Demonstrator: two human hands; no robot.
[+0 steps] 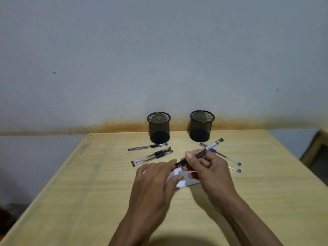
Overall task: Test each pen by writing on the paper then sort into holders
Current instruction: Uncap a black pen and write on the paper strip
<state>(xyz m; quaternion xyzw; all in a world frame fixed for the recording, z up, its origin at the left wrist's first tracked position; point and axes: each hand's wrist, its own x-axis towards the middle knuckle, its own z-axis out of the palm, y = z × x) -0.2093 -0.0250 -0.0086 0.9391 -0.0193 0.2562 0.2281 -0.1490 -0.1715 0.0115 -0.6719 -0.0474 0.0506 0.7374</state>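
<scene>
My right hand (207, 167) grips a pen (210, 147) with a clear barrel, its tip pointing down-left at a small white paper (184, 179). My left hand (156, 178) lies on the paper's left part, its fingers spread and pressing it to the table. Two black mesh holders stand at the back: the left holder (159, 127) and the right holder (201, 125); I see no pens in them. Three black-capped pens (150, 155) lie left of the paper. Two blue pens (229, 158) lie to the right, partly behind my right hand.
The light wooden table (88, 192) stands against a grey wall with a rust-coloured stain along its base. Its left edge runs diagonally. A wooden piece of furniture (317, 150) shows at the right border.
</scene>
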